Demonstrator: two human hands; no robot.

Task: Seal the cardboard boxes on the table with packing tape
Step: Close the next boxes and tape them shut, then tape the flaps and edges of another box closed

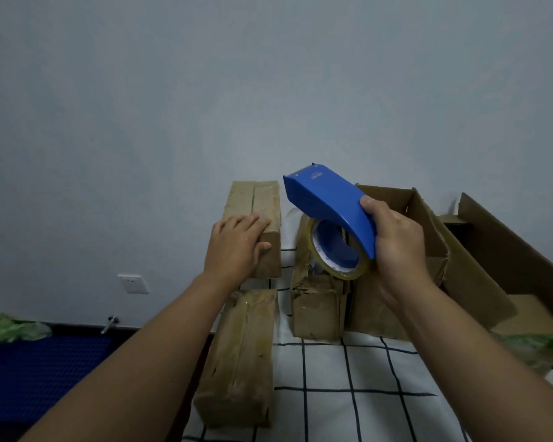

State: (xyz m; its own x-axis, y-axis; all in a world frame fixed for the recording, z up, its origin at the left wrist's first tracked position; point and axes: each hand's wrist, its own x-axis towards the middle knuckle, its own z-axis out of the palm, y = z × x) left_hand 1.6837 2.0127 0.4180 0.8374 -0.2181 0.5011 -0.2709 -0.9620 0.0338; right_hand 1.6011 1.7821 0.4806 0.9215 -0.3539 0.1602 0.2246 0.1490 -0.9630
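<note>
Tape dispenser (329, 205), blue with a clear roll, is gripped by the right hand (393, 240) and held raised, probably to be carried across. Left of the dispenser, a closed narrow box (253, 218) is pressed flat by the left hand (237, 240), fingers straight, apparently to steady it. Right of the dispenser an open box (428, 244) stands untaped on the checked tablecloth (364, 393).

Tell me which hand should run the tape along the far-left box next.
Right, probably. The right hand already grips the blue tape dispenser, raised beside the far-left box, while the left hand rests flat on it, steadying it.
</note>
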